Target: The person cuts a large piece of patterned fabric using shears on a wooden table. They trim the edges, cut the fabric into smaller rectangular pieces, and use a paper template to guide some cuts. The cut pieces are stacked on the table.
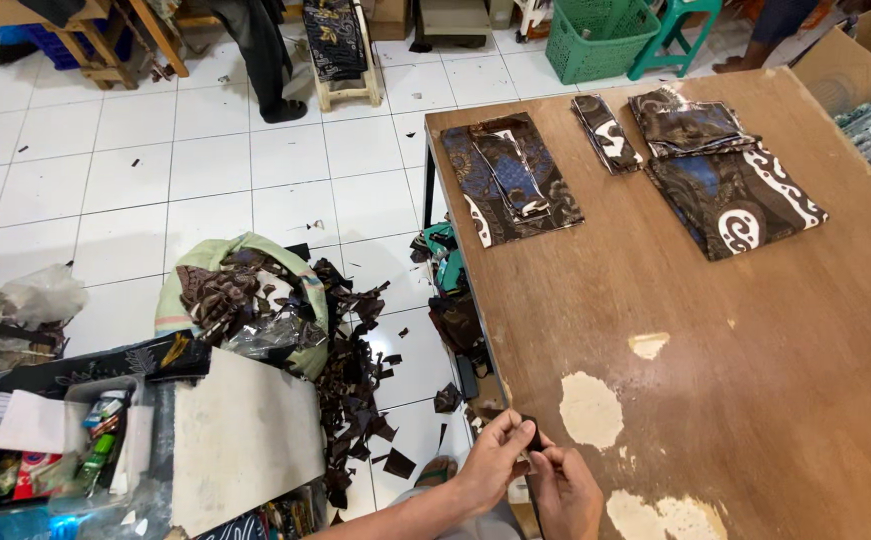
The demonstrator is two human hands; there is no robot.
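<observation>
1. Right at the near edge of the tabletop point(756, 400), close to its near-left corner, both hands meet. The left hand point(491, 462) and the right hand point(564, 492) have their fingers pinched on a small dark fabric scrap point(533, 436), held just over the edge.
2. The wood around there is pretty beat up, with pale patches point(590, 410) where the surface has peeled off.
3. Down on the floor beside the left edge there's a pile of dark fabric offcuts point(356, 400) and a green sack point(246, 300) stuffed with more of them.
4. Toward the far-left corner sits a stack of brown and blue patterned cloth pieces point(516, 180).
5. Along the far edge: a narrow folded strip point(607, 133), then a bigger patterned stack point(726, 185) toward the right.
6. Beyond the tabletop, a green plastic basket point(601, 38) on the white tile.
</observation>
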